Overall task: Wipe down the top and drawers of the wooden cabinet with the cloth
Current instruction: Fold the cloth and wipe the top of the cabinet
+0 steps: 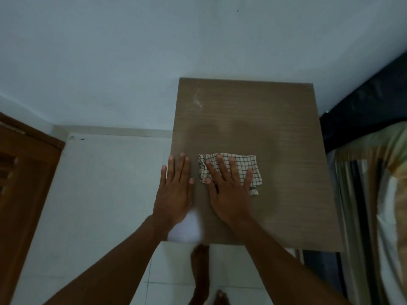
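The wooden cabinet top (275,128) fills the middle of the view, seen from above, with pale dusty streaks near its back left corner. A small checked cloth (244,164) lies flat on its front left part. My right hand (229,190) presses down on the cloth with straight, spread fingers. Beside it, my left hand (176,190) rests flat on the cabinet's left edge, fingers straight, holding nothing. The drawers are hidden below the top.
A pale wall runs behind the cabinet. A bed with patterned bedding (374,183) stands close on the right. A brown wooden door (24,172) is at the left. White floor tiles (99,194) and my bare feet (199,274) lie below.
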